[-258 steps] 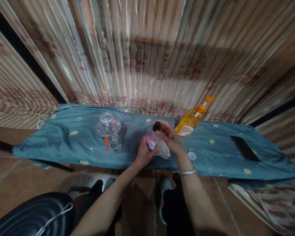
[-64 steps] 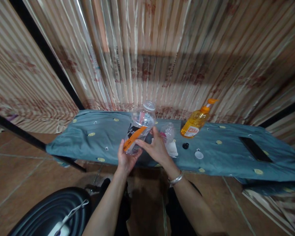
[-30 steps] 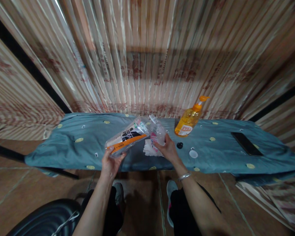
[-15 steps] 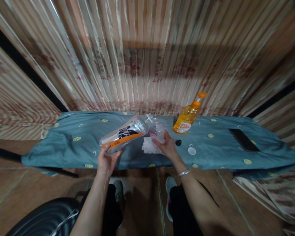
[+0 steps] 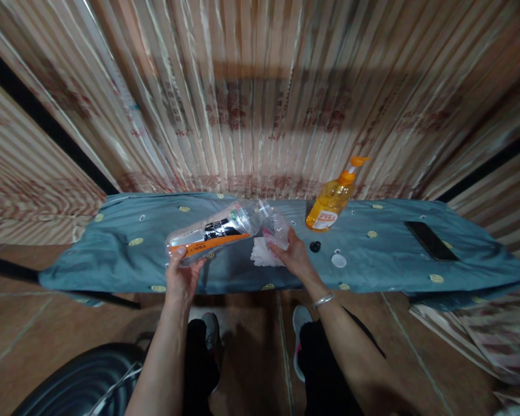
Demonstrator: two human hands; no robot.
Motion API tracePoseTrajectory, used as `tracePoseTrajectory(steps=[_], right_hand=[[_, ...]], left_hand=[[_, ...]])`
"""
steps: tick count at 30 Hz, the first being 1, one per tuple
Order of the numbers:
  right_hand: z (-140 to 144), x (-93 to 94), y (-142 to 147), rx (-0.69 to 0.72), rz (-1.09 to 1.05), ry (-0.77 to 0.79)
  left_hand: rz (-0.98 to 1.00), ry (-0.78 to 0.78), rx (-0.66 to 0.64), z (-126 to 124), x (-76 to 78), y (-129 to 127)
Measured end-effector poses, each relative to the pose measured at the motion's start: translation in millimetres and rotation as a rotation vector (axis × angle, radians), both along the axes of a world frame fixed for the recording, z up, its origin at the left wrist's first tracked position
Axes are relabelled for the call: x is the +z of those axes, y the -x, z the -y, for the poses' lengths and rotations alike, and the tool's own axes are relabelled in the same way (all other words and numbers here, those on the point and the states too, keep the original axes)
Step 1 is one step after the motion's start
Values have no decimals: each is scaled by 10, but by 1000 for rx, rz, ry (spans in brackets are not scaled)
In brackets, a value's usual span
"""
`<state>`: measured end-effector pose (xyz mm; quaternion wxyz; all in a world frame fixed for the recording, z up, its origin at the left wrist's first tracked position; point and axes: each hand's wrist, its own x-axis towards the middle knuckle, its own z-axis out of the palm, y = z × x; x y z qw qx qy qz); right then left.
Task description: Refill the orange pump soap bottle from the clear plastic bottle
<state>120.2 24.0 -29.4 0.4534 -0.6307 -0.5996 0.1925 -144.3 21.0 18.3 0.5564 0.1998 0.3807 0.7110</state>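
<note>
My left hand [image 5: 183,274] grips the lower end of a large clear plastic bottle [image 5: 214,233] with a silver, black and orange label. It is tilted, its neck pointing right. My right hand [image 5: 295,254] is closed around a smaller clear plastic bottle [image 5: 274,222] with a pinkish label, leaning toward the left. The two necks meet or nearly meet; whether they touch I cannot tell. Below the smaller bottle a white tissue [image 5: 263,254] lies on the cloth. A black cap [image 5: 315,247] and a white round lid [image 5: 338,261] lie right of my right hand.
An orange pump bottle [image 5: 330,199] with yellow liquid stands at the back. A dark phone [image 5: 430,240] lies at the right on the teal cloth [image 5: 385,271]. Behind hangs a striped curtain [image 5: 260,104]. A black ridged stool [image 5: 78,384] is at lower left.
My left hand has shifted slightly left and lowered the base of the large bottle, so it lies closer to level. My right hand keeps its hold, almost still.
</note>
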Motion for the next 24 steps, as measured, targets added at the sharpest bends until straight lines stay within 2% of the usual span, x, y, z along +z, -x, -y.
tracePoseTrajectory(steps=[8, 24], right_hand=[[17, 6, 21, 6, 3, 10], [11, -35, -6, -39, 27, 23]], left_hand=[[-17, -20, 76, -35, 102, 14], [-91, -60, 113, -70, 77, -42]])
